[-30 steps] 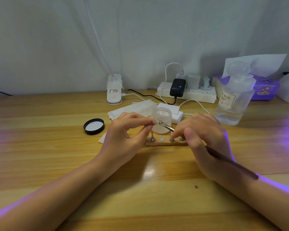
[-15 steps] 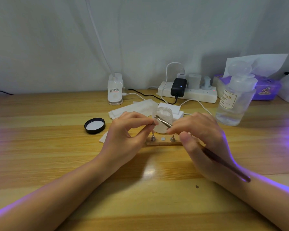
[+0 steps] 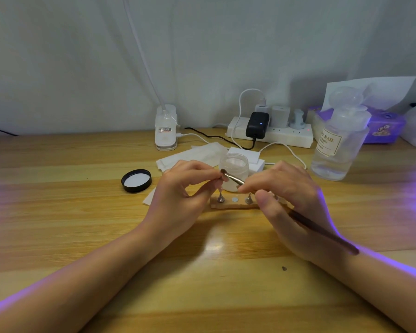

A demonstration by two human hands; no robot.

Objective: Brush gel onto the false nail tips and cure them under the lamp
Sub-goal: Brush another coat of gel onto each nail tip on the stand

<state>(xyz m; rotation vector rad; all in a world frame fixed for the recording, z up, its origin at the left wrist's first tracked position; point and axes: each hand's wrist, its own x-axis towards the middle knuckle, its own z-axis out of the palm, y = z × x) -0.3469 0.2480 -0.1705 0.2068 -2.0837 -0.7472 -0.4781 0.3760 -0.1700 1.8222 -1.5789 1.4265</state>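
Observation:
My left hand [image 3: 180, 195] pinches a small false nail tip [image 3: 220, 185] between thumb and forefinger, just above a wooden nail stand [image 3: 233, 205] with metal pegs. My right hand [image 3: 291, 203] grips a thin brush [image 3: 322, 230]; its metal ferrule and bristles [image 3: 226, 174] reach left to the pinched tip. Behind the hands stands an open frosted gel jar [image 3: 234, 174]. Its black lid [image 3: 136, 180] lies upside down to the left. The nail tip itself is mostly hidden by my fingers.
A clear pump bottle [image 3: 336, 145] stands at the right. A white power strip [image 3: 270, 135] with chargers and cables runs along the back wall, beside a white lamp base [image 3: 165, 131]. White wipes [image 3: 192, 155] lie behind the jar. Purple light falls from the right.
My right hand has drawn the brush tip up and to the left, from beside the jar's lower front to the tip pinched by my left hand. The left hand stays almost still.

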